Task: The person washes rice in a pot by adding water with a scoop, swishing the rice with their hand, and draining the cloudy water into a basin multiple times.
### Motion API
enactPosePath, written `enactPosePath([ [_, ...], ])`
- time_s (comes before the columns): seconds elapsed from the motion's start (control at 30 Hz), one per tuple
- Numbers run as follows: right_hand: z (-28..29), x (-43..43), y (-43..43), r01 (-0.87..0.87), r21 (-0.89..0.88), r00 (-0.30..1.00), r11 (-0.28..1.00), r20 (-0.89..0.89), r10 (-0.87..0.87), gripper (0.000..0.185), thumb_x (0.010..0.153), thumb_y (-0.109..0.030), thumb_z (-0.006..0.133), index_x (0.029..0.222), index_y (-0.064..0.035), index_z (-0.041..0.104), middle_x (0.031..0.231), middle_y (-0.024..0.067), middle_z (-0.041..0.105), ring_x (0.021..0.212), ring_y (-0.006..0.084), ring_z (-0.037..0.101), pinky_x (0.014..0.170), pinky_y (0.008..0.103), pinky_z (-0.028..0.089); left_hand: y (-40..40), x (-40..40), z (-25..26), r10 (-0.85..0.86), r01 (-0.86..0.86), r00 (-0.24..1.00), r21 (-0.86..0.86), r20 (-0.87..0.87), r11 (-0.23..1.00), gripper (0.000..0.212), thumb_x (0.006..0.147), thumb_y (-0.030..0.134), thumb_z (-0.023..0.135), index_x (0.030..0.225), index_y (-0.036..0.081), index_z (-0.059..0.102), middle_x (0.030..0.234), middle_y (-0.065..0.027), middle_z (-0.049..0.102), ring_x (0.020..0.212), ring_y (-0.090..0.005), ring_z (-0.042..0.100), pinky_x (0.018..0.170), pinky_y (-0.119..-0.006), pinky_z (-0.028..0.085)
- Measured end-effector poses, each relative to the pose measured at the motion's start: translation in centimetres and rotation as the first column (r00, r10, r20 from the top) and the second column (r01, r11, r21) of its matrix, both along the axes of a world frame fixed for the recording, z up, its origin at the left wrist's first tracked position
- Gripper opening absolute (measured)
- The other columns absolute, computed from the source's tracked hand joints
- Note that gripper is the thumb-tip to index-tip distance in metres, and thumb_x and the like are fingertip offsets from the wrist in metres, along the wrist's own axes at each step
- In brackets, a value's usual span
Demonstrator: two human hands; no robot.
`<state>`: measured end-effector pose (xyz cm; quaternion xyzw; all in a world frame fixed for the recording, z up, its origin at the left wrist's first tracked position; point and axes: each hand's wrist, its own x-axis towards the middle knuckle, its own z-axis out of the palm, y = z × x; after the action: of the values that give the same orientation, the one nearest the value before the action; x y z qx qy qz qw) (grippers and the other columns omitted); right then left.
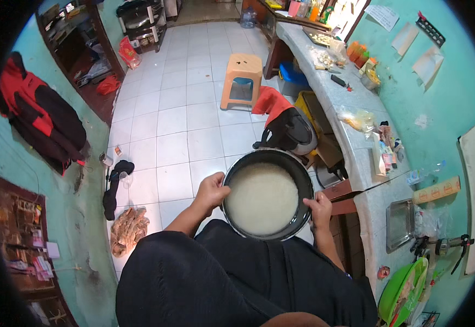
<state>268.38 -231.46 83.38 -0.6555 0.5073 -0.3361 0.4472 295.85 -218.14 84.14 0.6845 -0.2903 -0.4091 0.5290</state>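
Observation:
A round dark pot (pixel 305 186) is held out in front of my body, its open top facing up. Whitish rice under cloudy water (pixel 262 200) fills its lower part. On the left side of the rim, my left hand (pixel 213 191) grips the pot with the thumb over the edge. My right hand (pixel 320 207) holds the opposite side in the same way. The pot's underside and the fingers beneath the rim are hidden. Black clothing (pixel 237 278) covers my body just below the pot.
A tiled counter (pixel 356 139) runs along the right, bearing a knife (pixel 326 68), a metal tray (pixel 399 225) and a green basin (pixel 403 292). An orange stool (pixel 243 67) and a black-and-red bag (pixel 288 122) stand ahead. A crumpled brown cloth (pixel 129 231) lies on the floor at left.

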Motion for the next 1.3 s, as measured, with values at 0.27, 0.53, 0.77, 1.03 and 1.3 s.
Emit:
enactPosePath([
  [0.27, -0.8, 10.8, -11.8, -0.011, 0.077, 0.991, 0.997, 0.132, 0.001, 0.022, 0.063, -0.005, 0.062, 0.057, -0.0037, 0.041, 0.055, -0.0027, 0.037, 0.054, 0.0075, 0.034, 0.048, 0.0233, 0.029, -11.6, 9.1, -1.8, 0.074, -0.073, 0.994, 0.013, -0.076, 0.997, 0.017, 0.061, 0.000, 0.048, 0.057, 0.009, 0.034, 0.053, 0.0050, 0.027, 0.046, -0.0047, 0.027, 0.039, -0.023, 0.021],
  [0.53, -3.3, 21.3, -25.2, -0.140, 0.104, 0.987, 0.985, 0.094, 0.130, 0.017, 0.061, -0.010, 0.064, 0.062, -0.0026, 0.049, 0.052, 0.0007, 0.043, 0.051, 0.0091, 0.041, 0.048, 0.0255, 0.034, -20.8, 17.7, -2.9, 0.208, -0.212, 0.977, 0.127, 0.047, 0.969, 0.010, 0.061, -0.002, 0.048, 0.060, 0.006, 0.043, 0.055, 0.0039, 0.034, 0.048, -0.0054, 0.031, 0.041, -0.023, 0.025],
  [0.77, -3.4, 32.7, -34.5, -0.245, -0.001, 0.969, 0.969, 0.024, 0.245, 0.023, 0.061, -0.011, 0.065, 0.064, -0.0016, 0.045, 0.053, 0.0085, 0.037, 0.051, 0.0143, 0.040, 0.049, 0.0288, 0.035, -28.3, 26.7, -4.0, 0.332, -0.329, 0.943, 0.084, -0.032, 0.941, 0.019, 0.061, -0.004, 0.048, 0.058, 0.009, 0.035, 0.055, 0.0054, 0.029, 0.047, -0.0045, 0.027, 0.039, -0.022, 0.022],
  [1.03, -6.1, 41.7, -41.9, -0.055, 0.106, 0.998, 0.993, 0.041, 0.051, 0.023, 0.065, -0.010, 0.062, 0.060, -0.0012, 0.041, 0.052, 0.0015, 0.036, 0.052, 0.0089, 0.036, 0.046, 0.0284, 0.032, -39.7, 37.9, -3.7, 0.163, -0.157, 0.986, 0.119, -0.043, 0.981, 0.012, 0.060, -0.006, 0.048, 0.063, 0.006, 0.045, 0.057, 0.0040, 0.039, 0.048, -0.0056, 0.034, 0.041, -0.021, 0.027],
  [1.3, -6.0, 42.7, -48.0, 0.203, 0.160, 0.973, 0.966, 0.081, -0.218, 0.026, 0.064, -0.012, 0.063, 0.058, -0.0037, 0.040, 0.052, -0.0003, 0.035, 0.052, 0.0089, 0.034, 0.046, 0.0278, 0.031, -53.7, 43.4, -3.3, -0.150, 0.146, 0.988, 0.094, 0.045, 0.985, 0.017, 0.062, -0.005, 0.047, 0.057, 0.008, 0.036, 0.054, 0.0051, 0.033, 0.047, -0.0045, 0.030, 0.041, -0.021, 0.023],
])
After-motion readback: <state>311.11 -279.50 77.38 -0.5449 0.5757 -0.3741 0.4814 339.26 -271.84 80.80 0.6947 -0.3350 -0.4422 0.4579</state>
